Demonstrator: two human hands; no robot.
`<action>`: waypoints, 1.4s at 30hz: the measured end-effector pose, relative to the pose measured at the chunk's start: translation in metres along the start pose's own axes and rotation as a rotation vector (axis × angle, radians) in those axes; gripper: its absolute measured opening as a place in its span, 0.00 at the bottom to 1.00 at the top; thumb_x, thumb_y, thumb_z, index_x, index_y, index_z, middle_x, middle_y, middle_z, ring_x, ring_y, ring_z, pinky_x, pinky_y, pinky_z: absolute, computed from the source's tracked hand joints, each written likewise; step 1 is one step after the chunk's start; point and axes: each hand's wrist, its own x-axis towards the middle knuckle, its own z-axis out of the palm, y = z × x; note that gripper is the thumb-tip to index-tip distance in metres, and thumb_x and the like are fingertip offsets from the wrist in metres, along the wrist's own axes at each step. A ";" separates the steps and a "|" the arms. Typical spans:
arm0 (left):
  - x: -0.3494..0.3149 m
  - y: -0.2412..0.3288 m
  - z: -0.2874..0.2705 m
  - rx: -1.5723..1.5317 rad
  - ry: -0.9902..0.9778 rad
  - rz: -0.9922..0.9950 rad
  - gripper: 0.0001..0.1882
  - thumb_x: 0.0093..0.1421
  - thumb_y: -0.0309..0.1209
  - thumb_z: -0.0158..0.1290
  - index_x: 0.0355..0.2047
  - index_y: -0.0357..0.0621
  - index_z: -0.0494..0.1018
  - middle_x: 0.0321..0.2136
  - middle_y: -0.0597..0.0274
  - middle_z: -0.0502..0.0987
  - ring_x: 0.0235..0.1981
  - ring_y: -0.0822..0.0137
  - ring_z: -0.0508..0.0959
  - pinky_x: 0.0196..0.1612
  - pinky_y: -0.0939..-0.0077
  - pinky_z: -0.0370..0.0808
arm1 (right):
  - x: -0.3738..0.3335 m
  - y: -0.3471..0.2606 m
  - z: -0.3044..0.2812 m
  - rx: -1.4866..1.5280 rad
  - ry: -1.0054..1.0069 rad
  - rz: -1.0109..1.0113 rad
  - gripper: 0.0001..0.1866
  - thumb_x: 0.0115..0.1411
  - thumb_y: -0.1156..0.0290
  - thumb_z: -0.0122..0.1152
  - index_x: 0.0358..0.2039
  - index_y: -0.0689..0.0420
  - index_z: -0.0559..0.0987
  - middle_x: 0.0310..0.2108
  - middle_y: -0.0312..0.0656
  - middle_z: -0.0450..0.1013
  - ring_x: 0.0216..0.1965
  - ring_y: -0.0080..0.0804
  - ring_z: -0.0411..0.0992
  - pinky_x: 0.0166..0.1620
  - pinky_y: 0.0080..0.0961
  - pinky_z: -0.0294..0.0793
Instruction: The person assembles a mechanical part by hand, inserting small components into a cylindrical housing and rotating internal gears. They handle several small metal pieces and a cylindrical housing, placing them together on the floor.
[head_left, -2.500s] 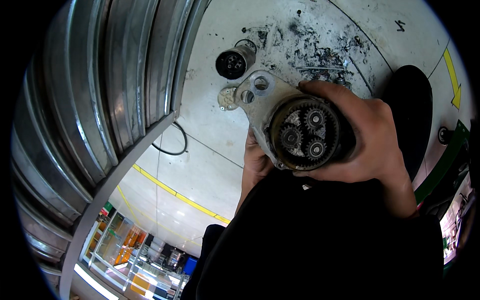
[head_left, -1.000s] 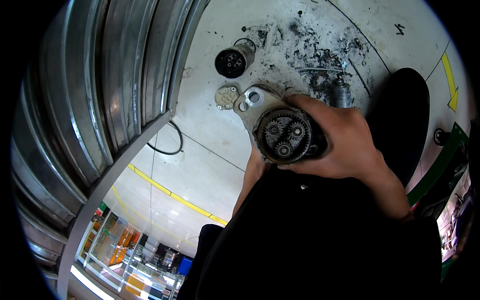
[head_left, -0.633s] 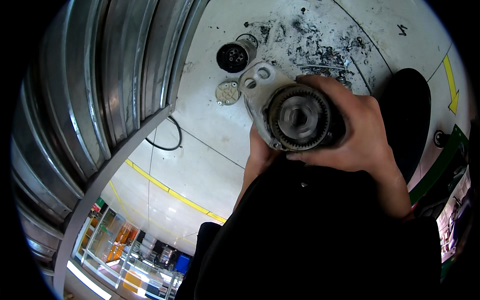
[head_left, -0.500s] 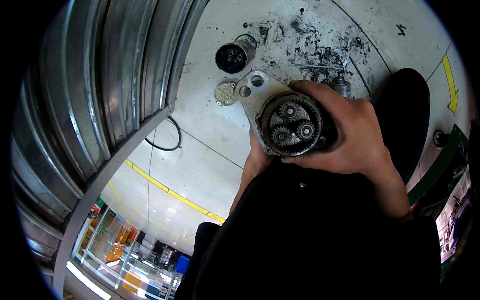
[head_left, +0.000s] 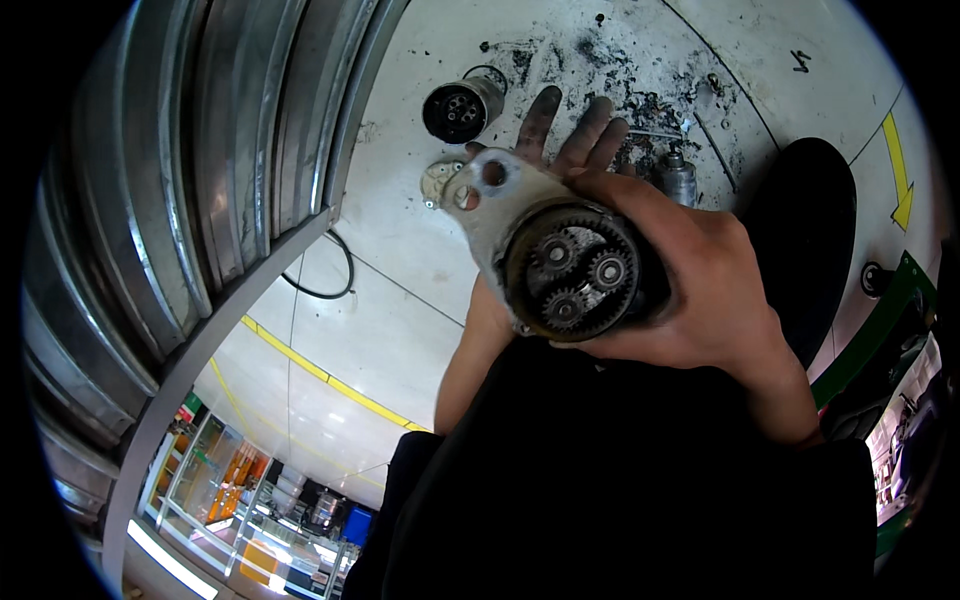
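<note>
My right hand (head_left: 700,275) is wrapped round the side of a grimy metal gear housing (head_left: 478,225), probably from a starter motor. Inside its round mouth, three small planet gears (head_left: 610,272) sit within a toothed ring. A flange with two holes sticks out toward the upper left. My left hand (head_left: 585,140) lies behind the housing, its blackened fingers stretched out and spread past the far edge. The housing hides its palm, so whether it bears the weight cannot be seen.
On the pale floor are a hollow metal cylinder (head_left: 458,110), a round cover plate (head_left: 440,184), a small metal cylinder (head_left: 676,180), thin rods (head_left: 715,150) and black debris. A black rubber ring (head_left: 350,275) lies by the ribbed metal shutter (head_left: 150,200) at left. My dark shoe (head_left: 805,240) is at right.
My left fingers have come into view, spread beyond the housing. The housing has moved slightly left and nearer, and its planet gears sit at a different angle.
</note>
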 end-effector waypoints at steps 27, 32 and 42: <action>-0.035 0.006 -0.056 0.363 0.315 -0.159 0.21 0.67 0.34 0.42 0.56 0.35 0.64 0.50 0.50 0.73 0.49 0.59 0.77 0.51 0.64 0.77 | -0.005 0.008 -0.010 0.092 0.103 0.114 0.44 0.33 0.59 0.81 0.51 0.66 0.72 0.42 0.50 0.78 0.43 0.38 0.79 0.48 0.29 0.78; -0.047 -0.006 -0.074 0.167 0.270 -0.123 0.29 0.57 0.24 0.56 0.59 0.36 0.61 0.52 0.49 0.72 0.52 0.57 0.75 0.54 0.61 0.74 | -0.003 0.009 -0.018 0.053 0.075 0.075 0.45 0.33 0.59 0.80 0.52 0.65 0.72 0.42 0.51 0.77 0.43 0.39 0.79 0.47 0.29 0.78; -0.035 -0.016 -0.079 0.255 0.296 -0.219 0.32 0.61 0.42 0.46 0.63 0.40 0.56 0.58 0.51 0.65 0.59 0.54 0.66 0.60 0.54 0.64 | -0.003 0.005 -0.010 -0.022 0.122 -0.047 0.41 0.38 0.52 0.77 0.50 0.60 0.73 0.32 0.48 0.78 0.32 0.42 0.79 0.34 0.29 0.79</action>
